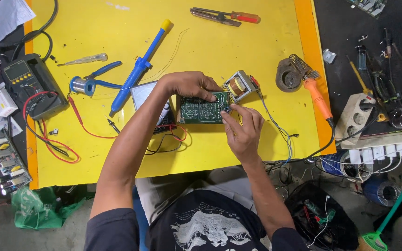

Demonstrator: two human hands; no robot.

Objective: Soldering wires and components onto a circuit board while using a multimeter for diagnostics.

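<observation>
The left hand [189,85] pinched the green circuit board [204,108] by its top edge; the right hand [243,130] apparently nipped its corner. Light, stiff, fragile: best held by edges.

A blue desoldering pump [138,69], solder spool [78,86], multimeter [30,83] and orange soldering iron [316,95] lie on the yellow table [238,42].

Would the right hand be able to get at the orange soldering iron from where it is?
Probably yes: the right hand pinches the green circuit board, and only bare yellow mat separates it from the soldering iron.
</observation>
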